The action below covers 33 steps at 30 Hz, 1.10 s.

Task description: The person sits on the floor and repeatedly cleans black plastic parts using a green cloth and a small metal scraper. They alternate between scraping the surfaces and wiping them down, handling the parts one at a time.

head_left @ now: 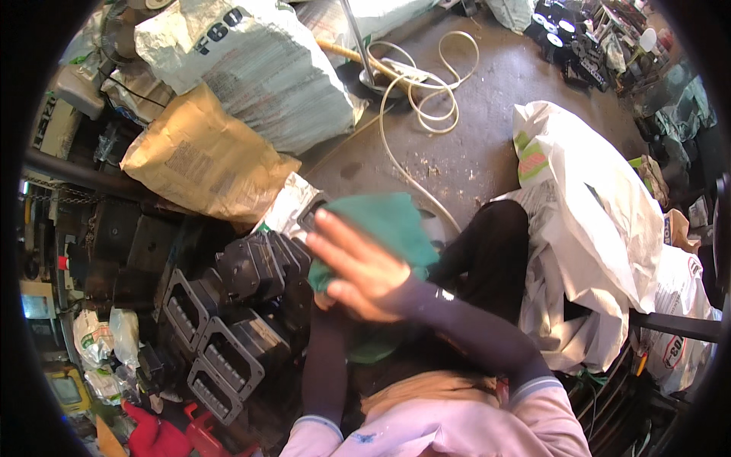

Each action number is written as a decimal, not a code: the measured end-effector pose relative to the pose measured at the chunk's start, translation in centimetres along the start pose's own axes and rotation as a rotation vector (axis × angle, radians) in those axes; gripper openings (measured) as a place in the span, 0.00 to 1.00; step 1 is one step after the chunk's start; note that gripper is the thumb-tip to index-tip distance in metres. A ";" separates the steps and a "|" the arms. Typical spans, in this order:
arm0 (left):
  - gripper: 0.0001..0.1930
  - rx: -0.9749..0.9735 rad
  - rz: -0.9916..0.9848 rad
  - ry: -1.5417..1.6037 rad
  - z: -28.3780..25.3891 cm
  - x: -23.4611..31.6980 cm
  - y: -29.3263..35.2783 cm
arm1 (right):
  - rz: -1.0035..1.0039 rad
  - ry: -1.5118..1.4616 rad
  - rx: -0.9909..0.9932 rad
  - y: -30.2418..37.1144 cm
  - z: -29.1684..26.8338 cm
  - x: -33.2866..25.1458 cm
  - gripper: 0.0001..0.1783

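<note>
My right hand [358, 266] reaches across in front of me, a little blurred, with its fingers stretched out flat over a green cloth [388, 225]. The cloth spreads beyond and around it, and a darker green patch shows lower down by my lap. Only a bit of my left hand [324, 300] shows below the right one; its fingers are hidden, so I cannot tell what it holds. Close to my right fingertips is the end of a black part with a rectangular opening [311, 212]. Beside it, a cluster of black plastic housings [255, 263] lies to the left.
Black frame-like parts [228, 358] are stacked at lower left. A brown paper sack [205, 156] and a large white sack [259, 76] stand at far left. A pale hose [403, 160] coils on the floor. White sacks [586, 228] are at my right, black parts [560, 34] at far right.
</note>
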<state>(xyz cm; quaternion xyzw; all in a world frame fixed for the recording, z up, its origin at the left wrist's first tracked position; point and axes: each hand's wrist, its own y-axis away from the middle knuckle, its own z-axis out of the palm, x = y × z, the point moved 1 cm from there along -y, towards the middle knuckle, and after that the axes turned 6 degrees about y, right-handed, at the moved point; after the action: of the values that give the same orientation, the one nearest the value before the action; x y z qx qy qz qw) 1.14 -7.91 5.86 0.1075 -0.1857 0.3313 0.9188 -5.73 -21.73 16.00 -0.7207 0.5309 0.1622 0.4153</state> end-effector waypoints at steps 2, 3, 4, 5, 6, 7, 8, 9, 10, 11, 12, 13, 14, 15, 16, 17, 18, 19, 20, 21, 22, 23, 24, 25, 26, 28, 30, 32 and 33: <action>0.33 0.030 0.039 -0.089 0.6 0.0 0.0 | 0.019 0.088 0.059 -0.4 -0.2 1.6 0.33; 0.34 0.033 0.053 -0.138 0.9 -0.2 0.2 | -0.034 0.014 0.192 -0.7 -0.5 2.9 0.32; 0.34 0.042 0.069 -0.198 1.3 -0.6 0.3 | 0.151 -0.044 0.200 -0.7 -0.3 4.1 0.30; 0.35 0.046 0.086 -0.247 1.7 -0.9 0.4 | 0.225 -0.031 0.164 -0.8 -0.4 5.7 0.30; 0.35 0.051 0.101 -0.280 2.1 -1.2 0.3 | 0.341 -0.015 0.125 -0.6 -0.3 7.1 0.31; 0.35 0.064 0.114 -0.288 2.4 -1.4 0.1 | 0.305 -0.017 0.183 -0.2 0.1 7.8 0.31; 0.36 0.077 0.130 -0.287 2.7 -1.6 -0.1 | 0.311 -0.025 0.257 0.2 0.5 8.5 0.32; 0.37 0.106 0.135 -0.247 3.0 -1.6 -0.4 | 0.304 -0.025 0.325 0.8 1.0 8.9 0.32; 0.38 0.134 0.142 -0.206 3.3 -1.5 -0.7 | 0.405 -0.190 0.334 1.5 1.4 9.1 0.32; 0.40 0.139 0.156 -0.199 3.6 -1.3 -1.1 | 0.479 -0.344 0.332 2.2 1.9 9.1 0.33; 0.40 0.115 0.214 -0.190 4.0 -1.1 -1.5 | 0.547 -0.500 0.328 2.9 2.3 8.9 0.33; 0.40 0.080 0.264 -0.213 4.4 -0.7 -1.7 | 0.561 -0.537 0.333 3.5 2.6 8.3 0.33; 0.40 0.052 0.313 -0.232 4.9 -0.6 -1.9 | 0.582 -0.575 0.334 4.2 2.9 7.4 0.33; 0.41 0.019 0.340 -0.167 5.2 -0.3 -2.4 | 0.606 -0.616 0.334 4.9 3.1 6.3 0.33; 0.41 -0.040 0.386 -0.215 5.7 -0.3 -2.8 | 0.630 -0.659 0.339 5.4 3.2 5.3 0.33; 0.42 -0.102 0.443 -0.234 6.1 -0.2 -3.3 | 0.730 -0.757 0.435 5.4 3.7 4.4 0.34; 0.43 -0.174 0.499 -0.253 6.4 -0.1 -3.8 | 0.655 -0.830 0.490 5.5 3.3 3.8 0.35; 0.43 -0.216 0.533 -0.304 6.7 0.1 -4.4 | 0.658 -0.910 0.511 5.5 3.0 3.4 0.36; 0.43 -0.292 0.546 -0.327 6.9 0.3 -4.6 | 0.618 -0.998 0.540 5.6 2.6 2.9 0.36; 0.44 -0.331 0.537 -0.388 7.1 0.7 -4.4 | 0.738 -1.015 0.512 5.7 2.1 2.9 0.38; 0.45 -0.445 0.528 -0.429 7.3 1.1 -4.1 | 0.726 -1.040 0.494 5.5 1.5 3.0 0.37; 0.47 -0.507 0.435 -0.375 7.4 1.4 -3.8 | 0.712 -1.064 0.471 5.4 0.9 3.2 0.37; 0.49 -0.471 0.362 -0.433 7.4 2.1 -3.2 | 0.689 -1.091 0.442 5.2 0.2 3.6 0.37; 0.51 -0.506 0.377 -0.313 7.5 1.8 -3.0 | 0.752 -1.046 0.471 5.4 -0.6 4.0 0.37; 0.56 -0.411 0.312 -0.292 7.5 2.2 -2.0 | 0.649 -0.862 0.526 5.2 -1.5 4.5 0.36; 0.61 -0.209 0.135 -0.257 7.7 2.9 -0.3 | 0.586 -0.821 0.422 5.2 -2.8 5.4 0.34; 0.58 -0.078 0.078 -0.519 7.9 3.7 0.9 | 0.628 -0.645 0.314 5.0 -3.4 5.7 0.30; 0.45 0.010 0.074 -0.679 7.8 4.2 1.0 | 0.654 -0.442 0.247 4.6 -3.4 5.8 0.28; 0.41 0.096 0.049 -0.654 7.6 4.0 1.2 | 0.635 -0.315 0.263 4.3 -3.2 5.7 0.26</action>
<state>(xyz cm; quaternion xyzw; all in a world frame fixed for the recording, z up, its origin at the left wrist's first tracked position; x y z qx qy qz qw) 1.20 -7.14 14.48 0.2469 -0.4576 0.3097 0.7961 -8.11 -28.19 12.27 -0.4270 0.6737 0.3220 0.5100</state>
